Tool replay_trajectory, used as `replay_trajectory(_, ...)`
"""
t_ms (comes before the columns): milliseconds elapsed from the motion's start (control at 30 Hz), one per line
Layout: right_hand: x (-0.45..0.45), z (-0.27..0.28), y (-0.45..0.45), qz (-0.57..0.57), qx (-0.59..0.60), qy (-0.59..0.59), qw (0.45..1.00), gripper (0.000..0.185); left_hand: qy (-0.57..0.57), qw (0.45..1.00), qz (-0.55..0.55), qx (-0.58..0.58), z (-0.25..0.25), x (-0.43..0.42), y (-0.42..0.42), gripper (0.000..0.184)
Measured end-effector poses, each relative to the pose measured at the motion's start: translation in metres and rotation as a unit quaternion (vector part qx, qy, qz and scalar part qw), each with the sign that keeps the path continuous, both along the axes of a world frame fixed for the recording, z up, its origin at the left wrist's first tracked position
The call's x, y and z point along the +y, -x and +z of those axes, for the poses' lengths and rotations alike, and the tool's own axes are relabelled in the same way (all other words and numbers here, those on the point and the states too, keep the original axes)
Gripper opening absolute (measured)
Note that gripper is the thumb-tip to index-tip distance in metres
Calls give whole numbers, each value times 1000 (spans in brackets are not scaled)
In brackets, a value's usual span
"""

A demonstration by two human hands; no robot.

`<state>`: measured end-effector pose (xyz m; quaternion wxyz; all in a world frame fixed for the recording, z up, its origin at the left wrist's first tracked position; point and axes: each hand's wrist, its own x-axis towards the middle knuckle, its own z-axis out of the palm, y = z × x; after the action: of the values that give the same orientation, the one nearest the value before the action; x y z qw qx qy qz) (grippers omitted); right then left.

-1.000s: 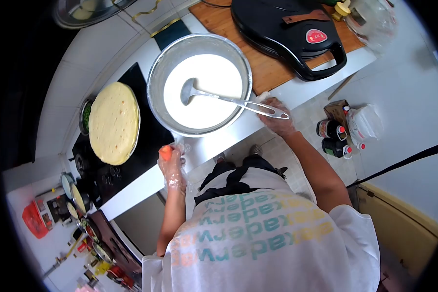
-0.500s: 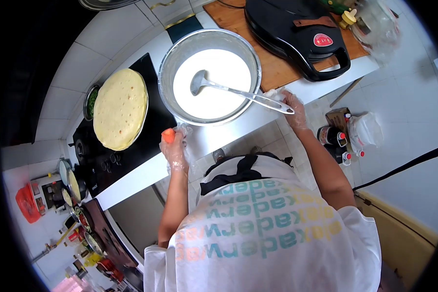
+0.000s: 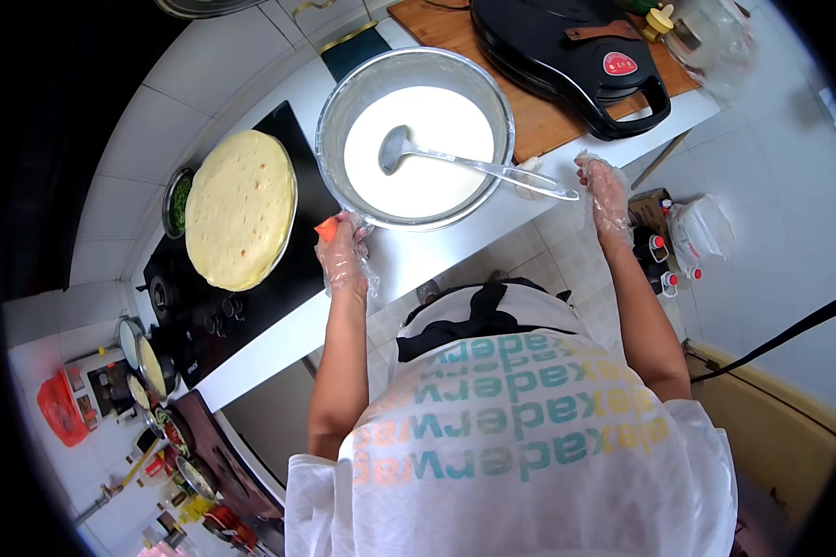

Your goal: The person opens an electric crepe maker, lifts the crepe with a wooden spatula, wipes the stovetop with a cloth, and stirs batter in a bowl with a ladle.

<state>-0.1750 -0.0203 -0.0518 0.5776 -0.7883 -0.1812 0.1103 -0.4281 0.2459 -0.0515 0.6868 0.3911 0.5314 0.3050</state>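
My left hand [image 3: 343, 255], in a clear plastic glove, is closed around a short orange-red piece [image 3: 326, 229] like a carrot end; most of it is hidden. It is beside the lower left rim of a large metal bowl [image 3: 335, 176] with white liquid batter [image 3: 437, 190]. A metal ladle [image 3: 492, 168] rests in the bowl, its handle over the rim. My right hand [image 3: 607, 193], also gloved, is right of the handle's end, apart from it. Its fingers are loosely bent with nothing visible in them. A crumpled white cloth [image 3: 529, 178] lies at the counter's edge under the handle.
Left of the bowl, a stack of pale flatbreads [image 3: 240, 209] sits on the black cooktop [image 3: 297, 130], near a bowl of chopped greens [image 3: 178, 200]. A closed black electric griddle [image 3: 567, 56] stands on a wooden board [image 3: 534, 130]. Bottles [image 3: 658, 243] and a white bag [image 3: 698, 237] are on the floor.
My right hand has moved right, away from the ladle handle and the white cloth, which stays on the counter. My left hand, still holding the orange-red piece, is nearer the bowl's rim.
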Motion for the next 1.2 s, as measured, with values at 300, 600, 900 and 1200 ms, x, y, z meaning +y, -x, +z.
replay_trajectory(300, 10, 36, 13, 44, -152, 86, 984, 30, 45, 998, -24, -27, -2, -9, -4, 17)
replay_trajectory(600, 4, 13, -4, 116, -19, 113, 987, 36, 64, 995, -27, -67, -5, -21, 4, 14)
replay_trajectory(900, 19, 53, 12, 158, 202, 60, 965, 21, 70, 994, -8, -84, 3, -33, 4, 14)
replay_trajectory(1200, 62, 108, 35, 188, 166, -133, 959, 19, 65, 991, -53, -103, 0, -34, 12, 16)
